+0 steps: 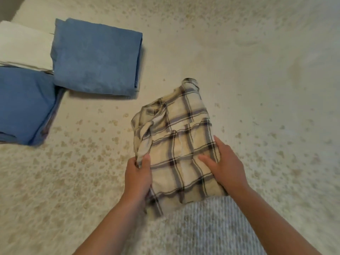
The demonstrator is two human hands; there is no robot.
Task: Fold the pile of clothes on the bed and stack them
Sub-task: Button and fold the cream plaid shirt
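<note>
Plaid shirt point(181, 144), cream with dark checks and partly folded, lies on the speckled bed point(257, 70) between my two hands. My left hand point(138, 176) has its grip closed on the shirt's left edge, thumb on top. My right hand point(225, 165) pinches the right edge, thumb spread over the cloth. Beyond the left grip sit a folded blue garment point(95, 57), a second blue fold point(25, 105) and a white fold point(24, 46).

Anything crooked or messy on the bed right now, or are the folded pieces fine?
The plaid shirt, held by the left hand and right hand, lies skewed, with a bunched sleeve at its left edge. The blue folded pieces and the white one lie flat.
</note>
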